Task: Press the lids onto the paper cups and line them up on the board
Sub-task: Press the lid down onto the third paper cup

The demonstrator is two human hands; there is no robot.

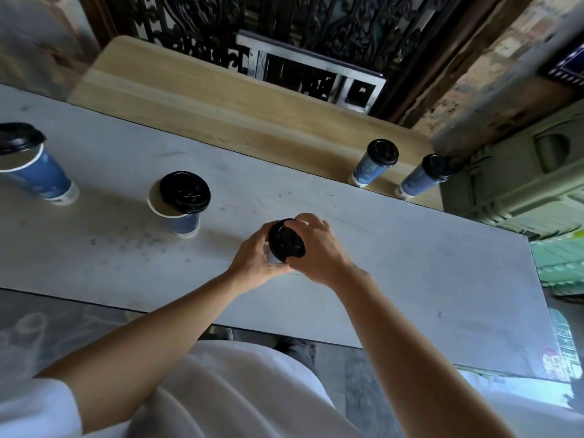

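A paper cup with a black lid (287,240) stands in the middle of the grey table (410,263). My left hand (257,263) wraps the cup's side, and my right hand (316,248) grips the lid's rim. The cup body is mostly hidden by my hands. To the left a blue cup (186,224) carries a black lid (185,191) lying loose and off-centre. At the far left another blue cup (44,177) has a tilted lid (19,139). Two lidded blue cups (374,162) (423,177) stand side by side on the wooden board (221,105).
The wooden board lies along the table's far edge, with dark ornate metalwork (284,26) behind it. A green crate (521,184) sits to the right, past the table's end. The table's near edge is just in front of my body.
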